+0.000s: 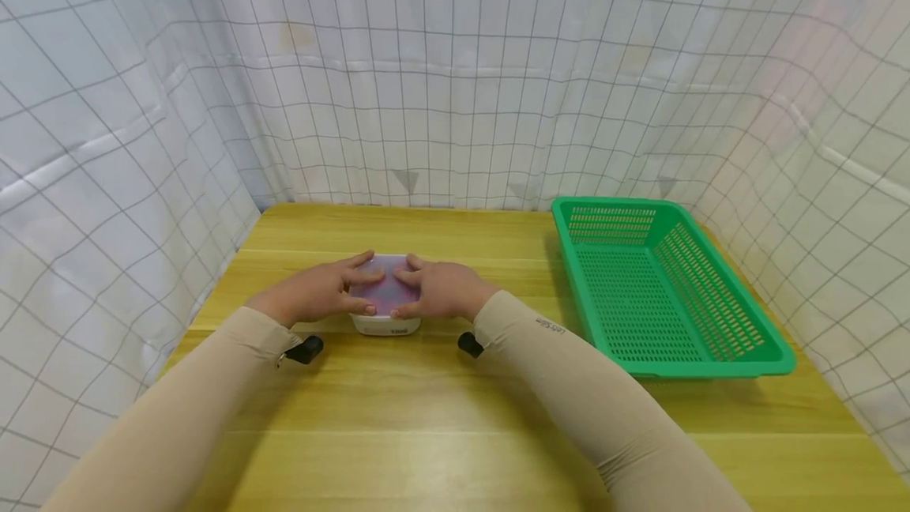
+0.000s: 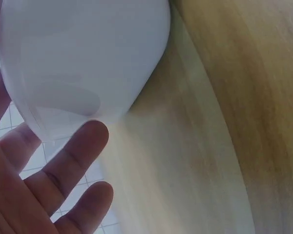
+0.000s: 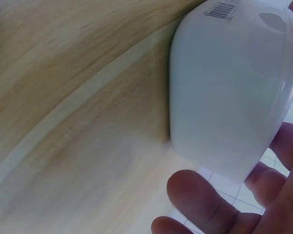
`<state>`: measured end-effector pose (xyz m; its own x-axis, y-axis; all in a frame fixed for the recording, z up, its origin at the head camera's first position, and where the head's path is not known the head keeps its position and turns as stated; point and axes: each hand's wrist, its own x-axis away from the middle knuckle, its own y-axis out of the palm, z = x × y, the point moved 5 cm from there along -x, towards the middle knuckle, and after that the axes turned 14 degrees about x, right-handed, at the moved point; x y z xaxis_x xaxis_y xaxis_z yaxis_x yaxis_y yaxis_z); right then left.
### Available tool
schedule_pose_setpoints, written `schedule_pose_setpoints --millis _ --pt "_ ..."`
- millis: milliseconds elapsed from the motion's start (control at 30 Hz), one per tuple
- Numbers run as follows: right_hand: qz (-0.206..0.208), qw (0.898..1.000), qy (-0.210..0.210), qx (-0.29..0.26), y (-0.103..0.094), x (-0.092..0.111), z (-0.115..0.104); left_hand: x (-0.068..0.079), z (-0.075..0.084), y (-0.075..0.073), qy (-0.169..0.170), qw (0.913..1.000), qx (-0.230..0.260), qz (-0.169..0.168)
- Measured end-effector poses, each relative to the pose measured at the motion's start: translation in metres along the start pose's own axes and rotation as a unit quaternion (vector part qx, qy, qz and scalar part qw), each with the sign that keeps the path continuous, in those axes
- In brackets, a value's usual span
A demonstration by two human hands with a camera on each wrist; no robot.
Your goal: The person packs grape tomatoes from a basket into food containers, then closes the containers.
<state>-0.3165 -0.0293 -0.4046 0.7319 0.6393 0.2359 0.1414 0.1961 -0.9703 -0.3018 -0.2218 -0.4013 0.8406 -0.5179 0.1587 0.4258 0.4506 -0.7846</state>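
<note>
A white plastic food container (image 1: 386, 326) with a translucent lid (image 1: 387, 299) sits upright on the wooden table, dark lettering on its near side. My left hand (image 1: 316, 291) reaches over it from the left, fingers stretched across the lid and thumb by the near corner. From the opposite side, my right hand (image 1: 448, 289) touches the lid the same way. The left wrist view shows the container's smooth wall (image 2: 88, 53), with the lower fingers (image 2: 75, 156) spread beside it. A barcode (image 3: 221, 9) shows on the wall in the right wrist view, and the lower fingers there extend past the box.
A green plastic basket (image 1: 590, 310) with slotted walls stands on the right of the table (image 1: 398, 449). White grid-patterned curtains (image 1: 455, 101) enclose the back and both sides. Black wrist-worn pieces (image 1: 306, 350) show beneath both sleeves.
</note>
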Motion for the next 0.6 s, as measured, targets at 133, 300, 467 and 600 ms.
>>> schedule_pose_setpoints --millis 133,300,467,600 --pt "-0.004 1.0 -0.001 0.011 -0.001 -0.0002 -0.0017 0.0014 0.0011 0.0006 0.009 0.9999 -0.009 0.0" --pt "-0.006 1.0 0.0 0.019 -0.0023 0.0005 -0.0015 0.0003 0.0035 -0.0009 0.008 0.9999 -0.013 -0.006" --pt "-0.001 1.0 -0.003 0.017 -0.0034 0.0038 -0.0044 0.0 0.0017 -0.0001 -0.001 0.9999 -0.008 -0.009" --pt "0.019 0.999 -0.019 0.027 -0.0047 0.0066 -0.009 0.0011 0.0009 0.0003 0.006 0.9999 -0.003 0.012"
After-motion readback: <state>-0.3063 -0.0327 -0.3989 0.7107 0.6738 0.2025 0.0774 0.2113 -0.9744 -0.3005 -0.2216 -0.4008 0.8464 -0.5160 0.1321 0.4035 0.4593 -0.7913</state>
